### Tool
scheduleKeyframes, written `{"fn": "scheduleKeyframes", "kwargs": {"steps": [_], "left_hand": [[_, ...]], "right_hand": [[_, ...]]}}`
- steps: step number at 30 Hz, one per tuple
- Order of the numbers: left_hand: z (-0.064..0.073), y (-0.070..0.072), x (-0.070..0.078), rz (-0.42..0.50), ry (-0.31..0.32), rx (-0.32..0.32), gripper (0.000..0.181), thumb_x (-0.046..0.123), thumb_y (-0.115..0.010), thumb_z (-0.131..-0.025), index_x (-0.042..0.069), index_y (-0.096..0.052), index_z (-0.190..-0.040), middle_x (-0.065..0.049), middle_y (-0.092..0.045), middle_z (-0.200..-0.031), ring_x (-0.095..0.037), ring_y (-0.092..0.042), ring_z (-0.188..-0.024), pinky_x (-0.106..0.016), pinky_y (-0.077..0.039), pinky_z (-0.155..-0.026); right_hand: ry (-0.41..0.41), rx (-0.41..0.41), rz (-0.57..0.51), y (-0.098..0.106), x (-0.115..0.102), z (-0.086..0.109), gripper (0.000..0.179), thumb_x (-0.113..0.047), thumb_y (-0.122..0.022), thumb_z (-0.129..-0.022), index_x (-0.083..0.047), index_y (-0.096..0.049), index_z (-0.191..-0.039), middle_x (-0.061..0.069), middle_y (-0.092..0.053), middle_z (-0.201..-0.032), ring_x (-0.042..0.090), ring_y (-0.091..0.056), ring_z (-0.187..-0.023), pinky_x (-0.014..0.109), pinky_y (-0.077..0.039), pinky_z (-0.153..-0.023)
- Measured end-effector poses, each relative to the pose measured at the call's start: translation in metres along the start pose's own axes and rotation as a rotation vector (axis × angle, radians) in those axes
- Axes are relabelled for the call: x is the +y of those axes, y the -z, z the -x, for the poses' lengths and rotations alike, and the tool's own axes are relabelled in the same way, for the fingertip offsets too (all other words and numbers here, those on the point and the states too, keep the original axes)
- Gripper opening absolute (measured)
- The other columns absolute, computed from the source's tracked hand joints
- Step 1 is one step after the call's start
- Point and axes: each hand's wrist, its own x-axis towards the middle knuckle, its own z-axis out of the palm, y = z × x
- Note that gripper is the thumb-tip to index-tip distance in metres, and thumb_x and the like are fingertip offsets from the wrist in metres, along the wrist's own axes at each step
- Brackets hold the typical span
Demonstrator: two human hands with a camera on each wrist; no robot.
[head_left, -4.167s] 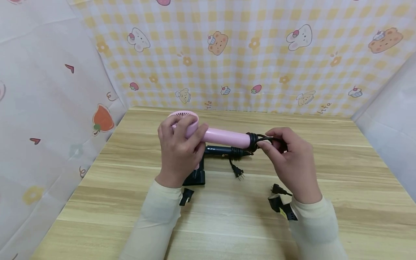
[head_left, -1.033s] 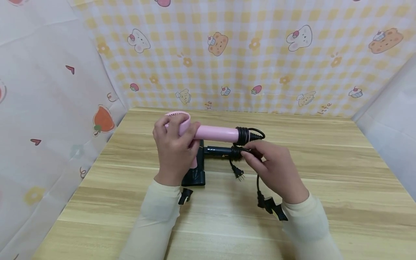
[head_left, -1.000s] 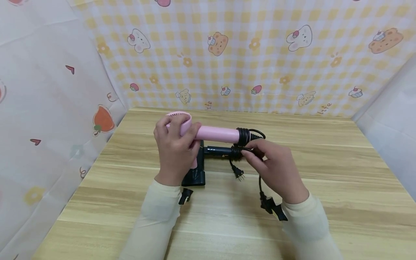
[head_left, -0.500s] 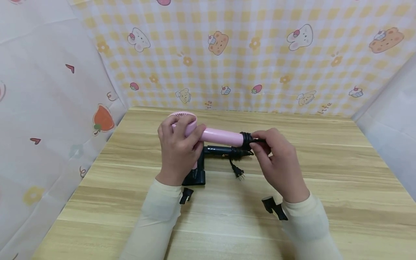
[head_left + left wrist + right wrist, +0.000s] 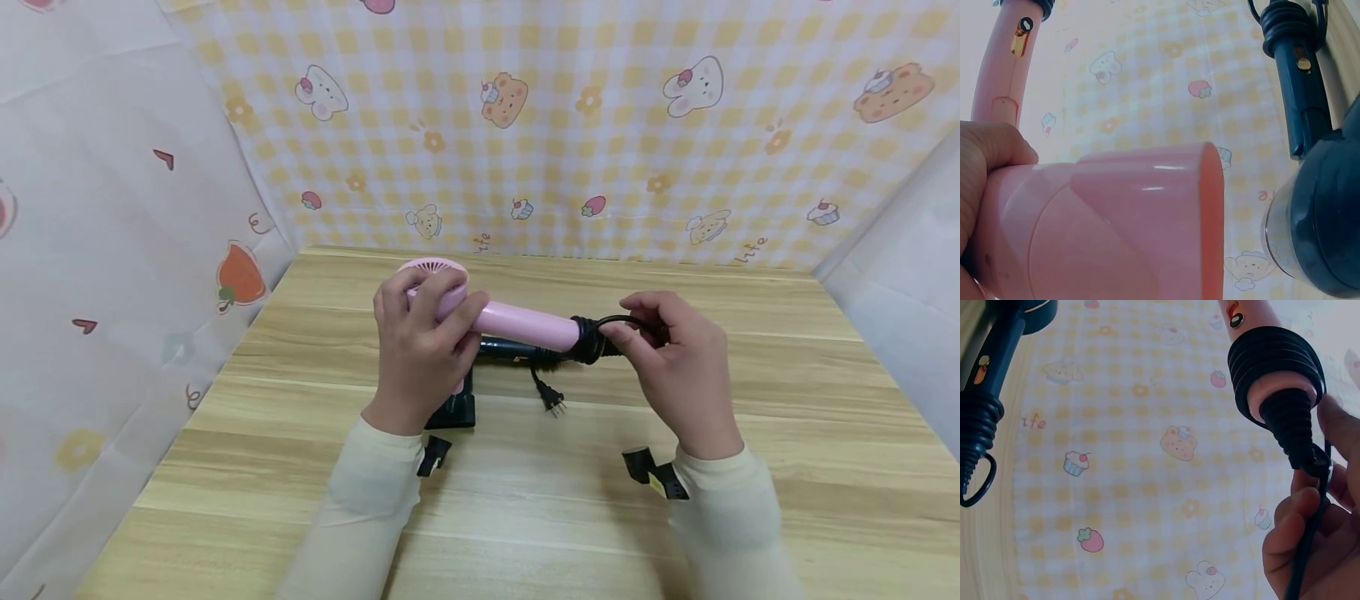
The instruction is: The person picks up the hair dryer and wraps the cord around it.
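Observation:
My left hand [image 5: 422, 358] grips the head of a pink hair dryer [image 5: 525, 323], raised over the table with its handle pointing right. A black cord [image 5: 1279, 359] is wound in several turns round the end of that handle. Just beyond the coils, my right hand [image 5: 675, 367] pinches the cord between thumb and fingers; in the right wrist view a length of it runs down across the fingers. Below lies a dark hair dryer [image 5: 1329, 219], its own cord wrapped round its handle. In the head view the pink dryer and left hand partly hide it.
A black plug [image 5: 552, 397] from the dark dryer's cord rests on the wooden table [image 5: 525, 517]. Patterned cloth [image 5: 570, 125] hangs behind the table, with white cloth [image 5: 135, 217] at the left. A black wrist camera mount [image 5: 652, 473] sticks out from the right sleeve.
My right hand has risen from beside the dark dryer's handle and moved right, drawing the cord round the pink handle. The pink dryer has shifted slightly right. Its dangling plug has gone from sight.

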Motion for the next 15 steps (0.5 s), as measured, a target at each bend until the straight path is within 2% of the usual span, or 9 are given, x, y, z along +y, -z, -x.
{"fn": "scheduleKeyframes", "kwargs": {"steps": [8, 15], "left_hand": [[-0.0021, 0.0013, 0.0017, 0.048, -0.047, 0.032, 0.026, 0.008, -0.078, -0.076, 0.014, -0.074, -0.101, -0.009, -0.057, -0.116, -0.038, -0.043, -0.108, -0.057, -0.038, -0.083], [-0.0032, 0.0021, 0.0002, 0.077, -0.065, 0.027, 0.025, 0.007, -0.078, -0.076, 0.014, -0.075, -0.099, -0.009, -0.057, -0.115, -0.038, -0.043, -0.109, -0.057, -0.038, -0.084]], "right_hand": [[-0.091, -0.021, -0.071, 0.0021, 0.0000, -0.0012, 0.017, -0.002, -0.077, -0.085, -0.001, -0.070, -0.101, -0.008, -0.067, -0.087, 0.007, -0.060, -0.074, 0.016, -0.043, -0.061], [-0.165, -0.092, -0.177, 0.0046, -0.0006, 0.0002, 0.010, -0.004, -0.068, -0.092, 0.000, -0.065, -0.101, -0.003, -0.065, -0.088, 0.011, -0.061, -0.078, 0.018, -0.047, -0.067]]}}
